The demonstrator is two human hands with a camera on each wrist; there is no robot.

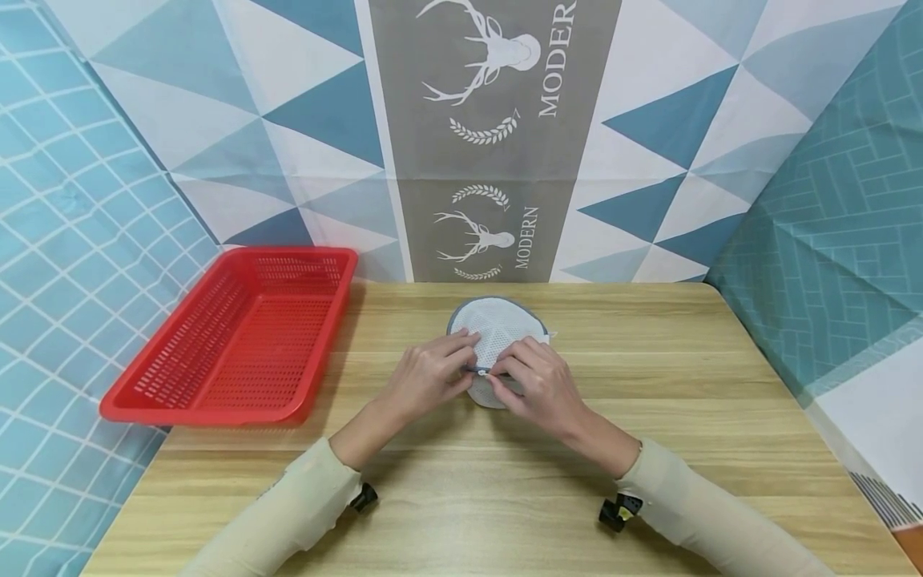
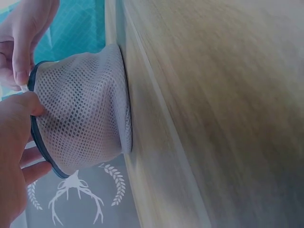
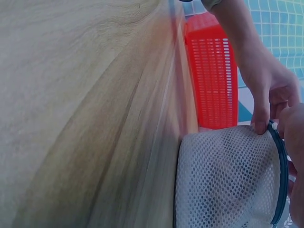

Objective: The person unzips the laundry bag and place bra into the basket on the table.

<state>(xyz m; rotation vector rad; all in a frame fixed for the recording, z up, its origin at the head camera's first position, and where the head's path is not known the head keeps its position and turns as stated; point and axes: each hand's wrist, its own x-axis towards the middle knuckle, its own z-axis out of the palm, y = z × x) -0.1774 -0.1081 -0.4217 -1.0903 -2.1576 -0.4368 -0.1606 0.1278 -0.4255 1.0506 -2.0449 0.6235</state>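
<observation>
at the middle of the table (image 1: 447, 497), toward its far edge, a white mesh bag (image 1: 497, 324) with dark blue trim (image 2: 42, 142) stands with its base on the wood, its round mesh top facing up. the left hand (image 1: 436, 365) has its grip on the near left part of the rim, thumb on the outside of the mesh just below the trim. the right hand (image 1: 537, 381) is just beside it, its grip pinching a small white zip pull (image 1: 483, 373) at the near edge of the trim, between thumb and fingers. a small white tab (image 1: 553, 334) sticks out from the right side of the rim.

to the left, well apart from the bag, a red plastic basket (image 1: 259, 353) with slotted walls sits at the table's left edge; its inside shows bare red. both arms wear pale sleeves (image 1: 288, 505), each with a small black device (image 1: 364, 498) near the cuff. behind the table hangs a patterned backdrop (image 1: 490, 160), blue and white triangles on either side of a grey panel with white deer heads, leaf sprigs and the word "modern".
</observation>
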